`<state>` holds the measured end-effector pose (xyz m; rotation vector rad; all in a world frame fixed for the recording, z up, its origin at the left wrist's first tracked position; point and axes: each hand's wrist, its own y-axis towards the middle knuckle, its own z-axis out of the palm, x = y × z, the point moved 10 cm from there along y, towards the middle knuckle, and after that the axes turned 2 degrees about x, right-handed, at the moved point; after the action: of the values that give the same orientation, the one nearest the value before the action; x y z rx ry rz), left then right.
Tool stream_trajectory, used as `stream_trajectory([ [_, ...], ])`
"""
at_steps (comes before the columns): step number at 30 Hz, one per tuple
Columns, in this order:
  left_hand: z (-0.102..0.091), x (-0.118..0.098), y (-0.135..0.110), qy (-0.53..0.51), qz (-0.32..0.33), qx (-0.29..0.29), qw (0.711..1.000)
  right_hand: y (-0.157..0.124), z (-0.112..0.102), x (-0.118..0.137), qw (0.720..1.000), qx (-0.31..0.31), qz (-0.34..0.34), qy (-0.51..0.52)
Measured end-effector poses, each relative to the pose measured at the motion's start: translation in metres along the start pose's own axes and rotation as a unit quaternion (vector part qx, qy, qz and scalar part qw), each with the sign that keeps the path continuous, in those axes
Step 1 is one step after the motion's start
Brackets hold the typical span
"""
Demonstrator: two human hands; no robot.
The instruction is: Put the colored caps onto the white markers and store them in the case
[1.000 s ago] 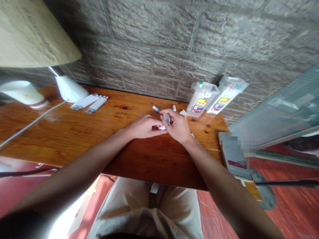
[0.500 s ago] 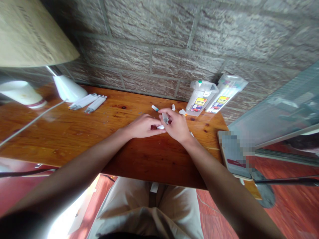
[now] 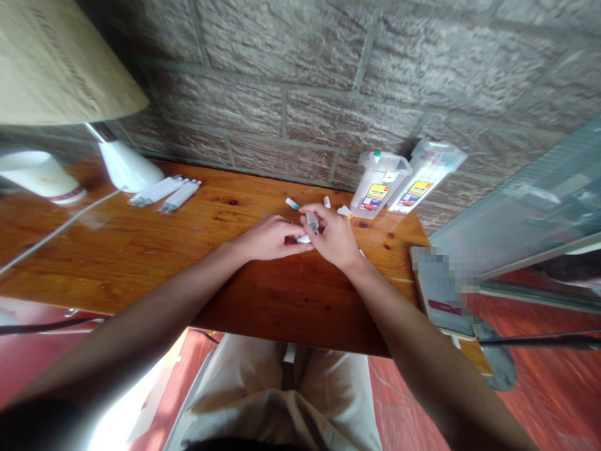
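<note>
My right hand (image 3: 334, 237) is closed round a marker (image 3: 312, 221), whose grey end points down toward me between thumb and fingers. My left hand (image 3: 275, 238) meets it from the left, thumb and fingers pinched on a small white marker cap (image 3: 304, 238). Both hands touch each other just above the wooden table. Part of the marker is hidden behind my right fingers. Just beyond the hands lie a white cap with a teal end (image 3: 292, 203), another white cap (image 3: 327, 202) and white caps with an orange end (image 3: 345, 212).
Several markers (image 3: 164, 193) lie by the lamp base (image 3: 129, 169). A paper cup (image 3: 42, 178) stands at far left, near a cord (image 3: 61, 232). Two clear marker boxes, one in front (image 3: 375, 188) and one behind (image 3: 422, 178), stand by the stone wall. A phone (image 3: 441, 291) rests on the right edge.
Hardly anything differs. The marker in my right hand has shifted very slightly, while both hands stay together in the same place.
</note>
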<state>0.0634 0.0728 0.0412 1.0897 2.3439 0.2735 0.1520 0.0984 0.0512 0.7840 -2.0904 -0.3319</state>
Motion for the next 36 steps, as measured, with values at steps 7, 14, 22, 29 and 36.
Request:
stream_trajectory([
  [7,0.003,0.004,-0.001,0.006,-0.014,0.014,1.000,0.000,0.001,-0.001,1.000,0.003,-0.001,-0.009],
  [14,0.003,0.003,-0.001,0.012,-0.004,0.008,1.000,0.000,-0.002,-0.002,1.000,-0.006,0.009,0.004],
  [22,-0.003,0.000,0.000,0.025,-0.007,-0.010,1.000,0.002,-0.015,0.003,0.999,-0.032,0.012,0.001],
  [29,-0.011,0.006,-0.003,0.015,-0.042,-0.047,0.998,0.001,-0.051,-0.012,0.979,-0.160,0.067,0.110],
  [36,-0.011,0.005,-0.002,0.002,-0.041,-0.042,0.998,-0.002,-0.040,-0.013,0.975,-0.149,0.082,0.141],
])
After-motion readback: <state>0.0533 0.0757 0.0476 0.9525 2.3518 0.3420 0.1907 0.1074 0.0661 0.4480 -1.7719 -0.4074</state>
